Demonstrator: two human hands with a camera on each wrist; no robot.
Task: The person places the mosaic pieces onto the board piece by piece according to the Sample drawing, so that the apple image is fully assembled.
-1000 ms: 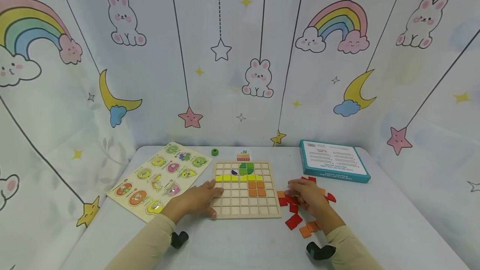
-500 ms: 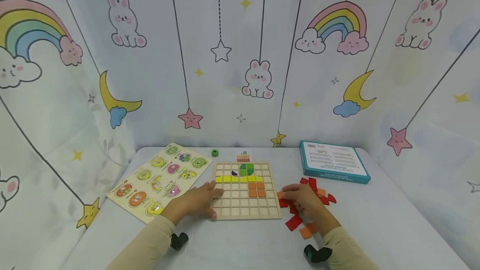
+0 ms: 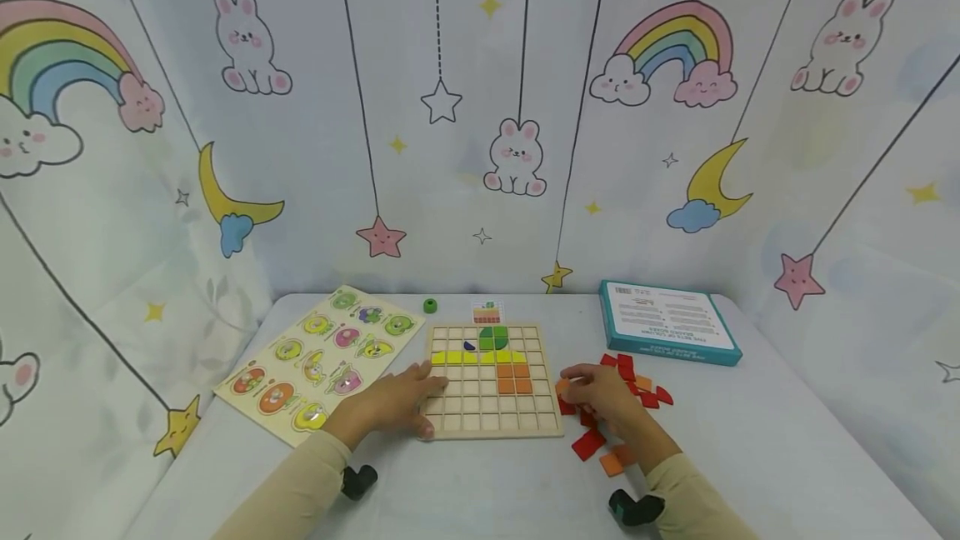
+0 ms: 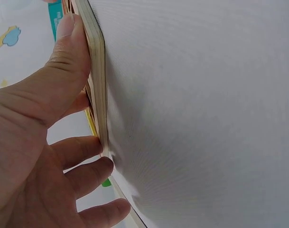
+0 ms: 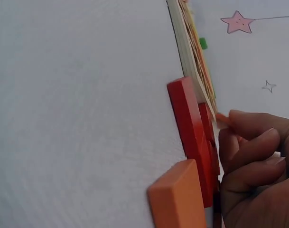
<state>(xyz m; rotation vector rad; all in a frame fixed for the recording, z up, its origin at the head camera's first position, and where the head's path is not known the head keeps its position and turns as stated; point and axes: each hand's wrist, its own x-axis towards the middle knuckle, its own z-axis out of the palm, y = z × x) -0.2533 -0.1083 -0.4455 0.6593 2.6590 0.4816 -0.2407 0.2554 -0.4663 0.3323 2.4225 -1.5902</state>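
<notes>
Since a second ago, one person's right hand (image 3: 611,398) has moved toward the right edge of the wooden grid board (image 3: 487,437); its fingers are clamped on an orange tile (image 5: 222,120), just beside that edge. Whether the tile is lifted is unclear. On the board's left edge rests the left hand (image 3: 393,398), fingers apart and touching the wood. Yellow, green, orange and dark blue pieces sit on the board.

Everything lies on a white worktop (image 3: 465,494). Loose red tiles (image 3: 588,444) are scattered right of the board. Left of it, a fruit puzzle (image 3: 327,347) lies slanted; beyond it are a green ring (image 3: 430,305) and a picture card (image 3: 487,312); beyond and right, a teal box (image 3: 671,319). Behind the board hangs a pale backdrop (image 3: 465,32) printed with rainbows, rabbits, moons and stars.
</notes>
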